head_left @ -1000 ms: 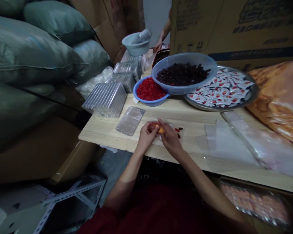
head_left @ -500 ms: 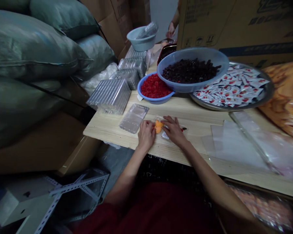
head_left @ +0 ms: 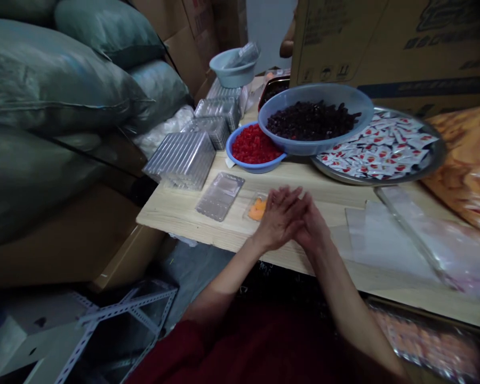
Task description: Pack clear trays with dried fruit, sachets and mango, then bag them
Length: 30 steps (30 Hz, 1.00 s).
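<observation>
Orange fruit piece point(head_left: 258, 209) lying on the tabletop point(head_left: 228, 232); my hands point(head_left: 292, 218) pressed together just right of it, holding nothing.

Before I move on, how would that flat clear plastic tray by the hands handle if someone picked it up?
The clear plastic tray looks thin-walled, so probably very light and slightly flexible. Its moulded recess likely adds some stiffness. Lying flat on the wooden table top, it would probably slide when pushed rather than roll.
</observation>
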### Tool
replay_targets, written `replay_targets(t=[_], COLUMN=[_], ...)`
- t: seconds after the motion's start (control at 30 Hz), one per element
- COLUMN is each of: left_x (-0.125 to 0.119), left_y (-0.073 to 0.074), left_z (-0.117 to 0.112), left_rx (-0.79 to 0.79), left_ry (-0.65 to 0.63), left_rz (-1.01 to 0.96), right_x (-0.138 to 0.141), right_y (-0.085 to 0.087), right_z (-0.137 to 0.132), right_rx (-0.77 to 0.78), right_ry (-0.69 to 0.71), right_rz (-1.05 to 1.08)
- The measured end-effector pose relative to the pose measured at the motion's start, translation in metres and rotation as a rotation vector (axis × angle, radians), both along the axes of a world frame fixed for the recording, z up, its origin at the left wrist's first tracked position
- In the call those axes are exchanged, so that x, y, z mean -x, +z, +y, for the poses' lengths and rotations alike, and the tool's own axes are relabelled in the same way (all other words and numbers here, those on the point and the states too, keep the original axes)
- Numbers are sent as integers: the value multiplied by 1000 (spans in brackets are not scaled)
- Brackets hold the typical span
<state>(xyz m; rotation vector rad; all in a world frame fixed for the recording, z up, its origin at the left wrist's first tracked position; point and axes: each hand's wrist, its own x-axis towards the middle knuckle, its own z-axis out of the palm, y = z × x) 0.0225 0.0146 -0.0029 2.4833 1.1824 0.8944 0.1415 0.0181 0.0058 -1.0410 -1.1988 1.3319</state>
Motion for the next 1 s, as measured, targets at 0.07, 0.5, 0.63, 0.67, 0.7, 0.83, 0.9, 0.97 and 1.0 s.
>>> replay_targets(t=[0.07,0.5,0.63,0.67,0.7,0.83,0.9,0.97,1.0], left_x=[7,155,160,160,160,162,163,163,163], left_y=[-5,-25,-34,-36,-37,-41,-42,-42,-43], left_z=[14,46,55,56,57,60,61,61,61], left_rx=[19,502,527,531,535,543,548,558,565], left_ry=[184,784,771,767,765,763,760,756,756], left_rz=[110,-60,-94,-100,-106,-123,-130,-143,-152], right_x=[-16,-47,-55,-58,-62,-78,-84,-88,-89], right_y=[7,-72,-66,-63,-61,-52,-50,-49,-49], right_z=[-13,-35,-30,-30,-30,-37,-43,-49,-52], right_rx=[87,-261,-248,-245,-243,-255,-259,-269,-275], right_ry=[58,60,80,98,119,215,242,254,257], right_rz=[82,-1139,-1098,-1089,-1083,-1081,-1086,-1092,-1096])
